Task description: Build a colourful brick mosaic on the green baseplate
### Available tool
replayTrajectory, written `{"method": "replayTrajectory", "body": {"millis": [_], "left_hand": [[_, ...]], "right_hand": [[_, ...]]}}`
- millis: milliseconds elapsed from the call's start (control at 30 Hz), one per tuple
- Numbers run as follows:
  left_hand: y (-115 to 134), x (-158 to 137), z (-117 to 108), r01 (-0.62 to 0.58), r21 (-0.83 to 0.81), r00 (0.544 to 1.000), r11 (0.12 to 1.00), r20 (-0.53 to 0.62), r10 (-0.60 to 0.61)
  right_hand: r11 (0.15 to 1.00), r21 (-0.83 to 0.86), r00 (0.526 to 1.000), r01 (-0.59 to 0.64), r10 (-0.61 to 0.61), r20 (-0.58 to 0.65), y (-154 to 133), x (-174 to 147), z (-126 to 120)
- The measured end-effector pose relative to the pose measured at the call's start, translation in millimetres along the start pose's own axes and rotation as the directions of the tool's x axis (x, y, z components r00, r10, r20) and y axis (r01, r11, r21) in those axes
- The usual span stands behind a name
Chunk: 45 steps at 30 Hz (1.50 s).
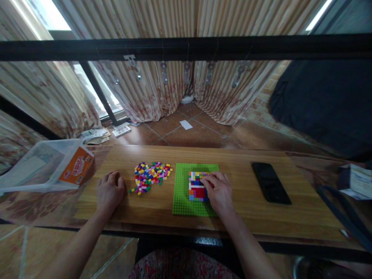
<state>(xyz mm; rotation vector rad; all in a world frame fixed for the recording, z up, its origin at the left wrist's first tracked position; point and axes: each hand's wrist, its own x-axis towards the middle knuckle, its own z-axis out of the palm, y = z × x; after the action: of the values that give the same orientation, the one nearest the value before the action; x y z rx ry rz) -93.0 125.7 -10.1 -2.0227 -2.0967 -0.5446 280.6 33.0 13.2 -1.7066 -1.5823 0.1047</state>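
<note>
A green studded baseplate lies on the wooden board. Small toy bricks in red, white, blue, yellow and orange form a square patch on it. Over the patch's right side is my right hand, thumb and forefinger pinched at a small brick; the fingertips cover most of it. My left hand rests on the board with its fingers curled in and nothing visible in them. Between this hand and the baseplate spreads a loose pile of multicoloured small bricks.
A black phone lies to the right on the wooden board. At the left stands a clear plastic bin with an orange label. A dark metal bar crosses in front of the curtains. A strap lies at the far right.
</note>
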Motion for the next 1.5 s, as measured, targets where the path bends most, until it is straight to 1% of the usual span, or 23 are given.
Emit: {"method": "replayTrajectory", "body": {"millis": [133, 200, 300, 400, 500, 600, 667, 967, 1067, 1133, 1200, 1267, 1300, 1333, 1400, 1500], "left_hand": [[1.3, 0.0, -1.4, 0.01, -0.008, 1.0, 1.0, 0.01, -0.01], [1.5, -0.1, -1.5, 0.009, -0.014, 1.0, 1.0, 0.012, -0.009], [1.8, -0.2, -1.7, 0.007, -0.015, 1.0, 1.0, 0.004, -0.007], [3.0, -0.4, -2.9, 0.013, -0.021, 1.0, 1.0, 0.009, -0.013], [3.9, -0.8, -4.0, 0.025, -0.025, 1.0, 0.999, 0.019, -0.025], [4.0, -1.1, -3.9, 0.033, -0.025, 0.999, 0.999, 0.024, -0.032], [3.7, -1.2, -3.1, 0.037, -0.024, 0.999, 0.999, 0.023, -0.036], [3.7, -1.1, -1.7, 0.022, -0.026, 1.0, 0.999, 0.002, -0.022], [5.0, -1.6, -3.0, 0.031, -0.035, 1.0, 0.999, 0.006, -0.031], [5.7, -1.8, -3.5, 0.033, -0.034, 0.999, 0.999, 0.013, -0.032], [5.8, -1.9, -3.3, 0.036, -0.021, 0.999, 0.999, 0.015, -0.035], [5.4, -1.9, -2.7, 0.041, -0.007, 0.999, 0.999, 0.01, -0.041], [5.1, -1.9, -2.3, 0.042, -0.004, 0.999, 0.999, 0.008, -0.042], [4.9, -2.0, -2.0, 0.041, -0.003, 0.999, 0.999, 0.008, -0.041], [4.8, -2.5, -1.5, 0.039, -0.009, 0.999, 0.999, 0.009, -0.039], [5.5, -3.7, -1.3, 0.046, -0.019, 0.999, 0.999, 0.012, -0.045]], "right_hand": [[1.0, 0.004, 1.0, -0.009, 0.009, 0.001, 3.9, 5.3, 0.3], [0.999, 0.016, 0.999, -0.044, 0.044, -0.007, 7.2, 7.8, 1.4], [0.991, 0.048, 0.992, -0.128, 0.128, -0.002, 12.5, 10.3, 3.8], [0.967, 0.108, 0.972, -0.23, 0.224, 0.069, 16.2, 11.8, 6.0], [0.93, 0.153, 0.937, -0.334, 0.31, 0.162, 17.2, 13.0, 7.0], [0.895, 0.171, 0.902, -0.412, 0.374, 0.216, 16.5, 14.7, 7.3], [0.883, 0.182, 0.891, -0.433, 0.388, 0.237, 15.7, 16.3, 7.3], [0.889, 0.187, 0.895, -0.417, 0.365, 0.258, 14.5, 23.0, 5.2], [0.872, 0.225, 0.886, -0.435, 0.369, 0.28, 17.7, 21.7, 5.2], [0.839, 0.294, 0.877, -0.458, 0.375, 0.299, 21.0, 20.0, 5.8], [0.785, 0.393, 0.875, -0.479, 0.393, 0.281, 25.0, 17.6, 6.3], [0.734, 0.474, 0.873, -0.487, 0.433, 0.226, 28.5, 14.8, 5.5], [0.724, 0.493, 0.872, -0.482, 0.45, 0.192, 29.4, 13.3, 4.2], [0.73, 0.495, 0.875, -0.472, 0.458, 0.159, 29.5, 11.9, 2.2], [0.777, 0.45, 0.888, -0.44, 0.452, 0.089, 25.5, 9.3, -3.3], [0.875, 0.339, 0.928, -0.346, 0.371, -0.012, 7.3, 7.1, -11.2]]}}
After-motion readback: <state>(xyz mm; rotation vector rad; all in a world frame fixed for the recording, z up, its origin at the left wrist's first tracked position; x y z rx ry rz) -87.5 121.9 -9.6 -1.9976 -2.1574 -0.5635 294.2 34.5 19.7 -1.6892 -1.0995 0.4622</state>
